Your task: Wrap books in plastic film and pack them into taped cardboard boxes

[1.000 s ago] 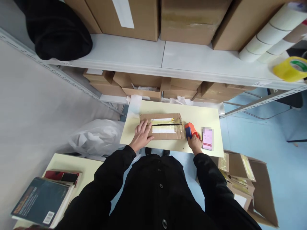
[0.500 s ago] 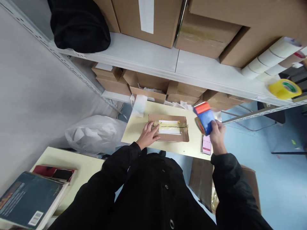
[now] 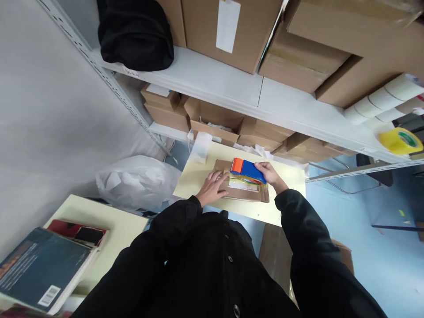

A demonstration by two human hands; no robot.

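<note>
A flat cardboard parcel [image 3: 247, 192] with a white label lies on a small pale yellow table [image 3: 288, 176]. My left hand [image 3: 212, 187] rests flat on the parcel's left end, fingers stretched out. My right hand [image 3: 270, 174] is wrapped round the handle of a blue and orange tape dispenser [image 3: 247, 168], which lies across the parcel's top, its orange end pointing left. A strip of tape shows under it.
Metal shelves [image 3: 232, 84] behind the table carry big cardboard boxes [image 3: 298, 53], a black bag [image 3: 135, 31], white tape rolls [image 3: 384, 99] and a yellow roll [image 3: 400, 140]. A white plastic bag [image 3: 139, 181] lies left. Books [image 3: 39, 269] sit on a near-left table.
My right hand lifted the tape dispenser off the table's right side, carried it up and left, and brought it down onto the parcel. The left hand stayed on the parcel.
</note>
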